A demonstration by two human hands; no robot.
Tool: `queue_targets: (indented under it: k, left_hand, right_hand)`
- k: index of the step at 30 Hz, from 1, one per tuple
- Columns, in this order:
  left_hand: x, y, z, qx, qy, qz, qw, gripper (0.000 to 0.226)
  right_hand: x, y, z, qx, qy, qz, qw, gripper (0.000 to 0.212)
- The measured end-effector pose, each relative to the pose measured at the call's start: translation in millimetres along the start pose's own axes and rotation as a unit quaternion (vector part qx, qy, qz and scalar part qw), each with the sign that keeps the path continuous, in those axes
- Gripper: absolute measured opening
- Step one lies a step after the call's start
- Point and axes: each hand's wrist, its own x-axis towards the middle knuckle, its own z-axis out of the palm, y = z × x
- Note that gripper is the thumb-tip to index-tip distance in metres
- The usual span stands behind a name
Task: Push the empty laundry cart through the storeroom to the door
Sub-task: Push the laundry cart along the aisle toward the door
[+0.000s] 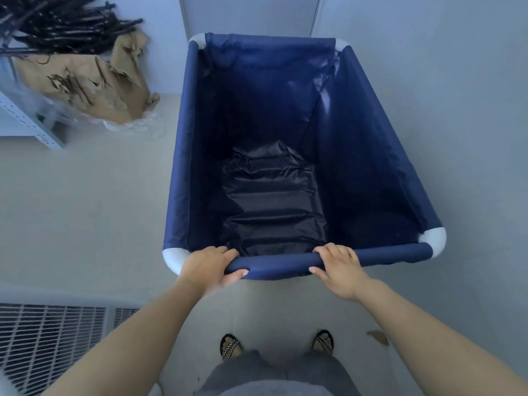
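At the near rail (274, 264), the laundry cart (257, 124) is gripped by left hand (210, 267) and right hand (338, 267), fingers curled over; empty fabric body judged light, rail the firm hold.

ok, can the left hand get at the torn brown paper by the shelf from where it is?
Probably not without letting go. The left hand is wrapped on the cart's near rail, and the brown paper lies well ahead to the left, beside the cart. Open floor between; nothing blocks it.

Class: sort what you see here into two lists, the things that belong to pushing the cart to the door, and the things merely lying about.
Belongs to the job:
laundry cart
left hand
right hand
door

Lying about:
torn brown paper
bundle of dark sticks
wire grille
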Motion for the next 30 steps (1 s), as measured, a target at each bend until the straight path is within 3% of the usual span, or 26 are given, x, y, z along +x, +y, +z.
queue_targets:
  k: [10,15,21,30]
  left_hand:
    - [12,61,5,-0.001,0.062,-0.117,0.991,0.046]
    - [21,99,3,-0.023,0.080,-0.258,0.963,0.047]
    - [17,136,11,-0.058,0.127,-0.340,0.930,0.039]
    - [25,209,22,-0.071,0.122,-0.434,0.890,0.036]
  right_hand:
    - [6,34,-12,0.001,-0.007,-0.111,0.994,0.045]
    - [13,72,-21,-0.059,-0.019,-0.180,0.982,0.051]
    - [14,146,-23,-0.090,0.025,-0.223,0.970,0.086]
    - [-5,197,-28,-0.079,0.074,-0.309,0.945,0.060]
